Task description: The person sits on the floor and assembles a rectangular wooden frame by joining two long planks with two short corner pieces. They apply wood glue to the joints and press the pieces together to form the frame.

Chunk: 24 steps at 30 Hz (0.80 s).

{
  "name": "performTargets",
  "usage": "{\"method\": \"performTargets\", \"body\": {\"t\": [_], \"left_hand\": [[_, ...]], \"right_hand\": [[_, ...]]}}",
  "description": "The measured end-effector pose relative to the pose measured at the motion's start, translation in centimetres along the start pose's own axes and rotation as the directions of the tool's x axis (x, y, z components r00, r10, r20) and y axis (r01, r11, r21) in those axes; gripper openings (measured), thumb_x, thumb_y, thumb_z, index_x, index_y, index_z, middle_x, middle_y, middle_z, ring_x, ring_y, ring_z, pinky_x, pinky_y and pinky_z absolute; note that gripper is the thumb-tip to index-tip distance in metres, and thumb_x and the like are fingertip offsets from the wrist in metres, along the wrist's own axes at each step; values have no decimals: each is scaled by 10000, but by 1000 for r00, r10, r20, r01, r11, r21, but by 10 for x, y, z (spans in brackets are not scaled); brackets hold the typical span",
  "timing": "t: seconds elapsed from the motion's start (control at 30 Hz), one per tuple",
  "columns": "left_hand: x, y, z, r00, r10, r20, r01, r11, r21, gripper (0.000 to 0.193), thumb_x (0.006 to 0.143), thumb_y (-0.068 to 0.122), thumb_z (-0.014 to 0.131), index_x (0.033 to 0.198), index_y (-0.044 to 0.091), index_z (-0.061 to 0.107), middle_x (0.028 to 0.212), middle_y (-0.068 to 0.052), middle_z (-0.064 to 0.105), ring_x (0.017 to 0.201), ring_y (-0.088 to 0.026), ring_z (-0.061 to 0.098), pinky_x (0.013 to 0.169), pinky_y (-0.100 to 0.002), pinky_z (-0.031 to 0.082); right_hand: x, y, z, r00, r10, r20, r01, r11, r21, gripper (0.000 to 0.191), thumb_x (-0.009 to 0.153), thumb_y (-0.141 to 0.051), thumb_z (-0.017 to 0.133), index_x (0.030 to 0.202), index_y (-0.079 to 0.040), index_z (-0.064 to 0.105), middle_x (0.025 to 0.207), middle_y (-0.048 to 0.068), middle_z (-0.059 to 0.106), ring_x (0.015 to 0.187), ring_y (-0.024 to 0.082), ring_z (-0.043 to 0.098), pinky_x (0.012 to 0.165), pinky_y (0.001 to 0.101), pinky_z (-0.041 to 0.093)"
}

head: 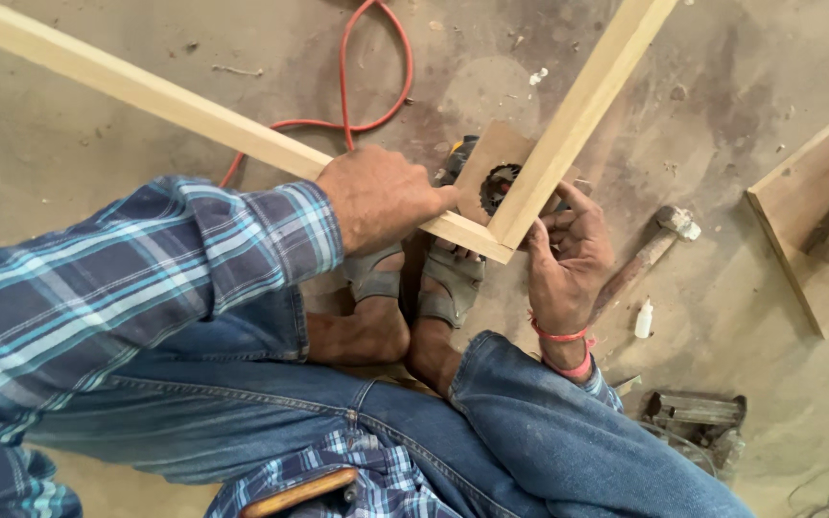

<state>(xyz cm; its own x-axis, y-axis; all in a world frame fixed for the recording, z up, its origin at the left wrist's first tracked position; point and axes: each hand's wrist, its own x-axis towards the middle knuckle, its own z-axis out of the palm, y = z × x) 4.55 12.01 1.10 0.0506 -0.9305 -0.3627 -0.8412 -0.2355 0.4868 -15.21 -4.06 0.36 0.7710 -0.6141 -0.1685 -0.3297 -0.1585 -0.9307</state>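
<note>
While the left hand [376, 197] clamps one wooden strip [146, 91], right-hand fingers [556, 223] pinch the mitred corner [501, 240].

Perhaps one small white bottle [644, 318] on floor.
</note>
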Motion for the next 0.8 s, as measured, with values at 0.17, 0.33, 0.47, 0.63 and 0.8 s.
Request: {"method": "performTargets", "body": {"t": [0.17, 0.33, 0.47, 0.63, 0.8], "left_hand": [[7, 2, 0, 998, 37, -45, -37, 999, -11, 164, 979, 164, 596, 1127, 103, 631, 693, -128, 706, 659, -297, 734, 548, -446, 592], [11, 10, -12, 1000, -4, 31, 5, 999, -45, 287, 923, 162, 615, 1210, 164, 604, 699, -121, 709, 658, -332, 732, 539, -465, 587], [14, 15, -18, 998, -22, 61, 22, 1000, -6, 253, 929, 191, 625, 1179, 158, 604, 733, -119, 713, 696, -346, 734, 552, -473, 589], [14, 14, -15, 999, -5, 47, 7, 1000, -30, 316, 905, 179, 629, 1219, 168, 596, 733, -128, 722, 687, -347, 735, 547, -475, 588], [8, 11, -13, 999, -3, 39, 4, 1000, -30, 275, 934, 163, 607, 1209, 152, 598, 719, -131, 723, 677, -338, 742, 551, -464, 600]], "right_hand": [[3, 2, -7, 1000, -20, -11, 21, 1000, 23, 428, 1023, 97, 645, 1430, 35, 528, 947, 39, 650, 886, 100, 692, 800, 235, 608], [5, 4, -18, 999, 13, -53, -14, 1000, -14, 408, 1001, 87, 675, 1387, 30, 557, 906, 23, 645, 818, 78, 663, 737, 223, 594], [4, 6, -21, 997, 12, -71, -11, 1000, 13, 387, 1003, 87, 681, 1370, 24, 574, 905, 8, 620, 799, 63, 640, 739, 215, 589], [1, 9, -18, 997, -12, -78, 16, 998, 53, 392, 1018, 74, 667, 1393, 27, 560, 922, -4, 595, 821, 54, 610, 758, 205, 563], [-1, 8, -12, 997, 3, -71, 3, 996, 90, 378, 1037, 58, 666, 1396, 33, 554, 923, -5, 600, 838, 56, 621, 760, 204, 564]]}}
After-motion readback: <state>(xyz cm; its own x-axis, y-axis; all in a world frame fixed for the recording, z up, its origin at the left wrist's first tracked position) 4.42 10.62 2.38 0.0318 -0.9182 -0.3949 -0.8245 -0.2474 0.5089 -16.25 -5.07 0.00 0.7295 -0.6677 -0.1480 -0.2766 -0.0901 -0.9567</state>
